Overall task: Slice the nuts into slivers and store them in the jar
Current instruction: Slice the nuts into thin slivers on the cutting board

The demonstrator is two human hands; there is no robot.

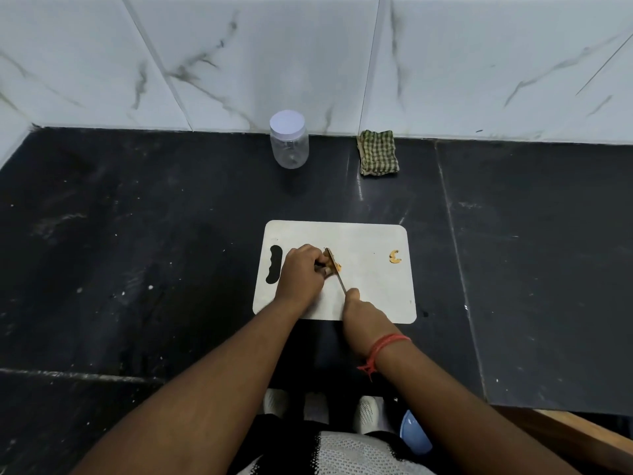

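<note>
white rounded cutting board (373, 296) on black speckled counter (137, 234). left hand (299, 274), fingers curled, pins pale nuts (336, 266) mid-board. right hand (359, 308) grips thin knife (337, 274), fingers wrapped round handle. curved nut slivers (395, 256) near right edge. clear lidded jar (288, 140) by marbled wall, beside folded checked cloth (377, 152).

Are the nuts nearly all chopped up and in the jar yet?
Not yet. A small pile of cut pieces lies on the cutting board. The left hand holds a nut while the right hand slices with the knife. The jar looks empty, lid on.
</note>
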